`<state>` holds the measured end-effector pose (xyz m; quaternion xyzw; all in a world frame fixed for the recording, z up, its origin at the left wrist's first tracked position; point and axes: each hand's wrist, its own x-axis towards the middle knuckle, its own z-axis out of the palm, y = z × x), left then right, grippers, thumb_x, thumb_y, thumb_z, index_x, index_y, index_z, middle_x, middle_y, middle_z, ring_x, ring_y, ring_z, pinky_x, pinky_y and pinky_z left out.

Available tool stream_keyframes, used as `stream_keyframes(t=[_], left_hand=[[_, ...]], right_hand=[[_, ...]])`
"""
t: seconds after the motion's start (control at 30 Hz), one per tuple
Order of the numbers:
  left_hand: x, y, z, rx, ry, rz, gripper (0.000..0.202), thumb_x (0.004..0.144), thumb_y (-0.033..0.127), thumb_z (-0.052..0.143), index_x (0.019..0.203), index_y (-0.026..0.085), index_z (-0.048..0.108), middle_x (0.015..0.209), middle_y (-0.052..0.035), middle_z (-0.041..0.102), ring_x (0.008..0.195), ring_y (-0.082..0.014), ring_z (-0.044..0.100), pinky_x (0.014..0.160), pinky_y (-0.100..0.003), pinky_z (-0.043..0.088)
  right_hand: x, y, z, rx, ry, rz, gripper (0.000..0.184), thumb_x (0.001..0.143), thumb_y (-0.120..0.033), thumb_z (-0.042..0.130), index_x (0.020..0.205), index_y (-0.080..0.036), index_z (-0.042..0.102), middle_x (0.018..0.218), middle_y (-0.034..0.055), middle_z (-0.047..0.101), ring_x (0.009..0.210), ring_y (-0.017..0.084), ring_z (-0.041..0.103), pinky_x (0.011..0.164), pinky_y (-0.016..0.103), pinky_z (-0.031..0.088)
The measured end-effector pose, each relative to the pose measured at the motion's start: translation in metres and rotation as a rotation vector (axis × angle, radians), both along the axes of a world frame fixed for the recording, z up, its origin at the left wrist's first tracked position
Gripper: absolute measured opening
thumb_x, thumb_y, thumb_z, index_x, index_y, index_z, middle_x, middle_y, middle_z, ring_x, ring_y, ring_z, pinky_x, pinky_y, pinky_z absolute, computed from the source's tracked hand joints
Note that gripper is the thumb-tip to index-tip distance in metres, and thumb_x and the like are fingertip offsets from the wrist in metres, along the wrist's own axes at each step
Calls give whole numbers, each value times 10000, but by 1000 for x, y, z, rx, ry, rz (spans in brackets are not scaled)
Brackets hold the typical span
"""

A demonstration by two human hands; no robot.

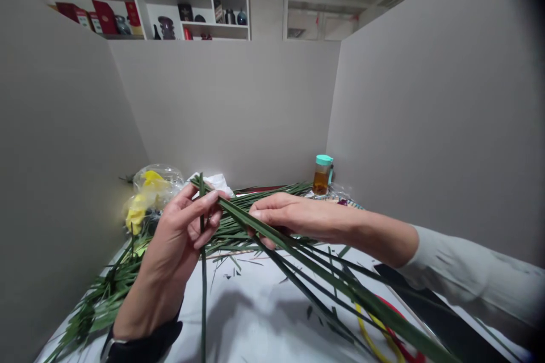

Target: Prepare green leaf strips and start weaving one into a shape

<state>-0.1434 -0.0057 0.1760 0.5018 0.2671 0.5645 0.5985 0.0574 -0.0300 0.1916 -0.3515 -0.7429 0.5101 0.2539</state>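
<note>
Several long green leaf strips run slantwise from my left hand down to the lower right. Near their upper end, my left hand pinches them between thumb and fingers. One separate strip crosses there and hangs straight down past my left palm. My right hand is closed around the strips a little farther along, its fingertips partly hidden beneath them. Behind both hands lies a thick pile of the same green leaves.
Leafy fronds and a clear plastic bag with yellow inside lie at left. A teal-lidded bottle stands at the back right. Yellow-and-red-handled scissors and a dark flat panel are at lower right. Leaf scraps dot the white table.
</note>
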Motion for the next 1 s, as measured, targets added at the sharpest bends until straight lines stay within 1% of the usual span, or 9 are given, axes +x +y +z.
stream_keyframes(t=[0.13,0.2,0.27,0.33,0.4,0.5,0.63,0.8,1.0], left_hand=[[-1,3,-2,40,-63,83,209,759,124,696,756,171,493,723,26,512,435,-37,353,308,-108,254],[-3,4,-3,72,-47,128,241,783,156,694,741,179,458,643,48,432,423,-39,312,330,-118,266],[-4,6,-4,91,-27,163,282,800,195,699,726,183,427,593,62,348,424,-44,286,346,-121,268],[-4,9,-5,92,-18,166,305,805,219,701,721,185,410,585,65,330,421,-44,277,343,-122,255],[-4,12,-7,79,-24,134,328,809,233,702,712,187,391,580,67,325,414,-43,269,335,-122,242],[-4,16,-8,71,-40,70,378,807,250,714,687,188,361,567,70,318,411,-43,262,335,-121,241],[-5,19,-10,53,-51,36,409,787,271,741,686,192,353,554,78,303,407,-41,242,331,-114,234],[-7,20,-11,43,-48,-4,418,758,292,774,701,187,374,590,80,291,422,-33,219,337,-107,210],[-6,20,-14,38,14,-19,327,804,356,733,787,172,464,655,37,413,515,-60,398,429,-111,339]], right_hand=[[1,-2,-2,-20,27,-38,236,919,-386,543,821,-171,546,755,-14,577,635,91,472,554,215,350],[-1,-4,-1,-59,50,-35,182,896,-332,586,851,-158,555,775,-2,592,659,95,530,578,213,403],[-4,-5,-1,-113,86,-43,154,892,-283,578,835,-142,557,752,9,599,661,105,577,598,224,448],[-7,-4,-2,-111,90,-80,181,906,-282,538,799,-137,556,732,20,609,659,113,588,628,245,473],[-7,0,-5,-34,64,-122,207,905,-291,528,767,-141,566,725,13,597,655,108,553,653,253,457],[-4,6,-8,89,12,-160,199,883,-279,563,738,-146,592,683,-29,506,618,89,420,602,234,350],[-1,7,-5,114,-28,-191,248,874,-302,555,676,-154,547,613,-53,392,564,84,304,531,244,238],[-4,1,2,13,17,-193,215,832,-332,610,715,-162,550,585,-65,412,522,74,344,498,222,261],[-7,2,3,55,-22,-185,124,805,-229,622,732,-147,563,613,-49,483,554,71,405,522,200,319]])
